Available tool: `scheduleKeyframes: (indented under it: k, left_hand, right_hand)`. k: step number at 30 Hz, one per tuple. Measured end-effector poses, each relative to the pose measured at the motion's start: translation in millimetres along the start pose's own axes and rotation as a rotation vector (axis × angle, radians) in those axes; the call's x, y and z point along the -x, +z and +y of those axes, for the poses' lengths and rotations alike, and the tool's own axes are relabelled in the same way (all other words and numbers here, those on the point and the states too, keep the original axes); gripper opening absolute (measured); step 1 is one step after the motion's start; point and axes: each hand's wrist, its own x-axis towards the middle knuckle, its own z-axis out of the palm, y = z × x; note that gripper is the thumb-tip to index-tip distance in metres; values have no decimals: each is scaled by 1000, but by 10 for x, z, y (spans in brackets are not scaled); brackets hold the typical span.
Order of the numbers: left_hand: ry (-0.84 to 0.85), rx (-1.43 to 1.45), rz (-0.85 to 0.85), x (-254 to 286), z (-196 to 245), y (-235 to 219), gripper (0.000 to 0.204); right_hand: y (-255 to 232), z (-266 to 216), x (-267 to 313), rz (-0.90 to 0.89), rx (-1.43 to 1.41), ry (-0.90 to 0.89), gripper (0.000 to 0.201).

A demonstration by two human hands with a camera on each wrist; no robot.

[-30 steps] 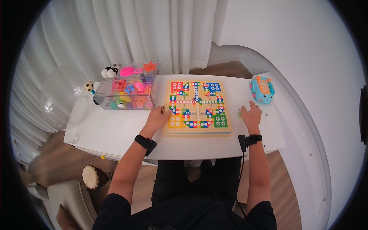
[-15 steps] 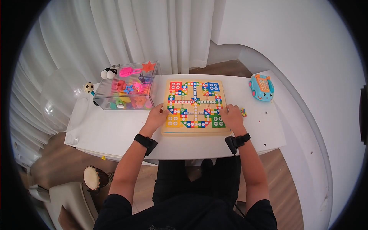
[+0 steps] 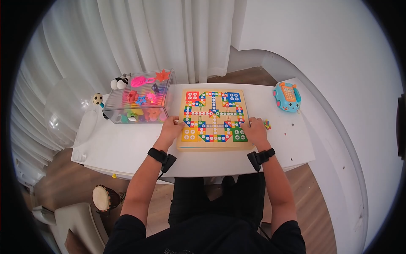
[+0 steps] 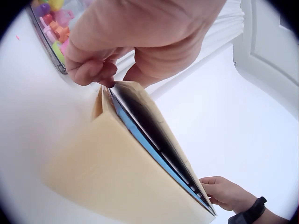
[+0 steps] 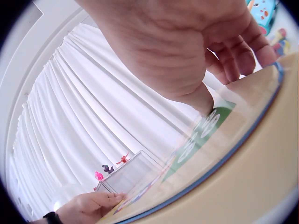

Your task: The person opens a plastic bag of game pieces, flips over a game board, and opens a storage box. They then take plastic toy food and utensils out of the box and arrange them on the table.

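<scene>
A wooden board game (image 3: 215,144) with a coloured track lies flat on the white table. My left hand (image 3: 170,132) grips its left edge, thumb over the top. At the right edge, my right hand (image 3: 256,133) pinches it, thumb on the green corner (image 5: 187,144) and other fingers down the side. The left wrist view shows a dark gap between the top panel (image 4: 161,121) and a blue layer (image 4: 154,151) above the wooden base (image 4: 121,168). There the left hand's (image 4: 140,37) fingertips touch the near corner.
A clear bin (image 3: 111,113) with colourful toys stands left of the board. A blue toy phone (image 3: 288,101) sits at the table's back right, and a small multicoloured toy (image 3: 267,124) lies beside my right hand. A drum (image 3: 101,198) stands on the floor.
My right hand has moved left from beside the small toy onto the board's right edge and grips it. My left hand has stayed at the left edge.
</scene>
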Motion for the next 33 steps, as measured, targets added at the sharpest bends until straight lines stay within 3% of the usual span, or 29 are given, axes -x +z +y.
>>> scheduleKeyframes:
  k: [7, 12, 15, 18, 21, 23, 26, 29, 33]
  left_hand:
    - [-90, 221, -48, 66, 249, -19, 37]
    - [-32, 582, -214, 46, 491, 67, 33]
    - [14, 622, -238, 70, 703, 70, 26]
    - [10, 644, -235, 134, 908, 53, 30]
    - [44, 729, -246, 110, 905, 60, 29]
    - [37, 747, -235, 131, 926, 54, 28]
    - [28, 717, -224, 117, 883, 48, 26]
    - [-14, 618, -209, 91, 736, 40, 24]
    - [-77, 548, -146, 14, 403, 63, 29]
  right_hand:
    - [36, 86, -25, -35, -23, -12, 44]
    - [1, 152, -69, -51, -95, -10, 44]
    - [-64, 208, -134, -167, -142, -23, 49]
    - [-35, 275, -158, -10, -230, -41, 56]
    - [-198, 159, -135, 60, -370, -25, 59]
    - [-393, -26, -81, -142, -623, 213, 57]
    - [-335, 82, -164, -237, -718, 207, 52]
    - [-148, 152, -148, -140, -574, 113, 47]
    - [-10, 216, -86, -113, -535, 114, 44]
